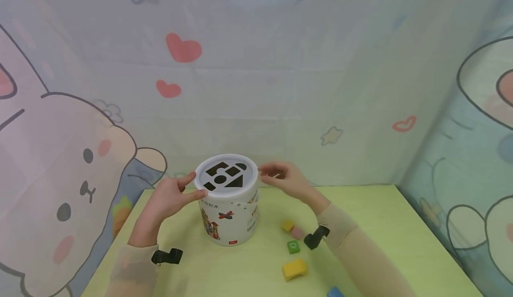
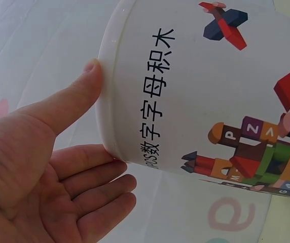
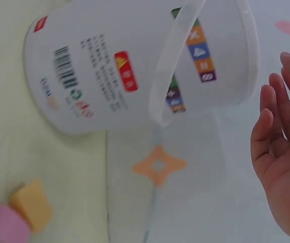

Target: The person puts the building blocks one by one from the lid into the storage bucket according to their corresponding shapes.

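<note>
A white bucket (image 1: 228, 219) with printed block pictures stands upright on the table. Its white lid (image 1: 254, 172) has several dark shaped cut-outs and sits on top. On the lid's left side, my left hand (image 1: 170, 197) rests its thumb and forefinger against the rim, the other fingers loosely extended in the left wrist view. My right hand (image 1: 289, 180) is beside the rim on the right, fingers slightly bent. The right wrist view shows a gap between that hand (image 3: 287, 136) and the bucket (image 3: 99, 76), with nothing held.
Right of the bucket lie a yellow block (image 1: 287, 225), a pink block (image 1: 297, 233), a green letter block (image 1: 293, 246) and a yellow arch block (image 1: 294, 270). A blue block (image 1: 335, 292) shows at the bottom edge. Printed cloth (image 1: 280, 87) hangs behind the light green table (image 1: 372, 225).
</note>
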A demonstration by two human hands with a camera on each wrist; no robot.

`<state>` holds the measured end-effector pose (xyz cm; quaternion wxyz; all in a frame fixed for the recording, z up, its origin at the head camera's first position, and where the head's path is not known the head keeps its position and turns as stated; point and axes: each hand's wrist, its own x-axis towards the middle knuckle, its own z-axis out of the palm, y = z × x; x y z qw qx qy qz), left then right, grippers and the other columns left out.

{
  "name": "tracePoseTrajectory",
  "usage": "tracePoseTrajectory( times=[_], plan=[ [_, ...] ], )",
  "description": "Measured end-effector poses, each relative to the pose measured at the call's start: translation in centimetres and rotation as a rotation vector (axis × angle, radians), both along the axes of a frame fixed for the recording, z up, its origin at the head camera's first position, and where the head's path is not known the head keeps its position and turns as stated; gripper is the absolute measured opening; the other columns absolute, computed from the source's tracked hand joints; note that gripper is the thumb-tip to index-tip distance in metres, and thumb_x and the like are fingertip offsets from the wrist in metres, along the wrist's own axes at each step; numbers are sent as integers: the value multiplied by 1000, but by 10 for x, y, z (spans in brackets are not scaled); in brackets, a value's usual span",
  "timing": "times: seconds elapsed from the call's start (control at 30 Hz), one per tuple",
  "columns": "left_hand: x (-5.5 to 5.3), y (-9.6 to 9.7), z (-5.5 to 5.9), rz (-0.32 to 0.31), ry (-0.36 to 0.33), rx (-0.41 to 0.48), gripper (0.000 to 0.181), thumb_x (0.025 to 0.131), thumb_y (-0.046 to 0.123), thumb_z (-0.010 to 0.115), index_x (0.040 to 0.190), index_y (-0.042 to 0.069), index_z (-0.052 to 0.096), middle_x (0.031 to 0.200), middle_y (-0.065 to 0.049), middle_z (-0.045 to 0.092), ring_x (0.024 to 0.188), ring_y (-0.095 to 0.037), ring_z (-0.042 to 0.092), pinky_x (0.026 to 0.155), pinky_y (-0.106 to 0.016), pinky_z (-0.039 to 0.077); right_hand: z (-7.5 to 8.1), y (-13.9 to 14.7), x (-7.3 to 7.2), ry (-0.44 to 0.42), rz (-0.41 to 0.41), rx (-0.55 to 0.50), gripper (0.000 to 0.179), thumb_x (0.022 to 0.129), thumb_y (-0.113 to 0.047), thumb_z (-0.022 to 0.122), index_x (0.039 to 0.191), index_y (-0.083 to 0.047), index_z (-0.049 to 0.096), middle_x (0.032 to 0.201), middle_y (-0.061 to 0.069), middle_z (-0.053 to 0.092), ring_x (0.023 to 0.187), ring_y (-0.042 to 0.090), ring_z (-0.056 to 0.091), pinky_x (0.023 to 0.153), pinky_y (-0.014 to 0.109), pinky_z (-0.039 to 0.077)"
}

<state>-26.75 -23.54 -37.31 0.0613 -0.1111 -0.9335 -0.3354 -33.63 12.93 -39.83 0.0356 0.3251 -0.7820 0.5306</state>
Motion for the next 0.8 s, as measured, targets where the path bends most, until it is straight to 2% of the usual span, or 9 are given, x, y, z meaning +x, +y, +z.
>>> tracePoseTrajectory(
  times=[0.07,0.13,0.17,0.3,0.5,0.63,0.77,0.8],
  plan=[
    [-1,0,0,-1,3,5,89,92,56,82,157,4,50,146,-31,59,105,-36,64,65,-37,43,-7,11,2,-11,8,25,30,101,-15,77,129,-6,76,114,6,77,105,22,69,90,34,57],
    [-2,0,0,-4,3,10,89,92,56,82,158,5,50,151,-28,55,106,-35,64,65,-37,44,-15,21,5,-30,25,53,30,102,-16,76,130,-7,76,115,7,76,106,22,69,91,34,57],
    [-2,0,0,-4,7,11,89,92,56,82,157,5,50,156,-25,50,112,-36,65,66,-37,45,-19,26,7,-39,33,73,30,102,-17,76,130,-8,76,116,6,76,106,22,69,91,35,57],
    [-1,0,0,0,-6,14,89,92,57,82,158,6,50,159,-21,48,125,-41,64,71,-38,46,-37,42,17,-79,63,158,29,102,-22,77,130,-16,76,118,-1,76,108,20,68,93,35,57],
    [1,-1,0,2,-8,10,89,92,57,81,158,6,49,159,-21,48,132,-46,61,73,-38,47,-62,61,27,-109,103,234,29,101,-23,78,130,-18,77,120,-6,75,108,19,68,94,34,56],
    [3,0,0,8,-6,19,88,92,55,83,158,6,50,150,-27,57,121,-43,65,67,-38,45,-75,74,35,-144,132,247,29,102,-21,77,130,-15,76,122,2,76,108,19,68,93,33,56],
    [3,2,1,4,-6,23,88,92,54,83,158,6,50,152,-27,55,119,-41,64,67,-38,44,-86,88,44,-216,163,243,32,101,-17,77,131,-6,75,124,16,74,106,19,70,92,32,56],
    [3,3,1,0,-3,22,88,92,54,83,158,6,50,157,-25,50,122,-41,64,68,-38,45,-88,92,47,-234,172,243,33,101,-16,77,131,-4,74,124,18,74,105,20,70,92,31,56]
  ],
)
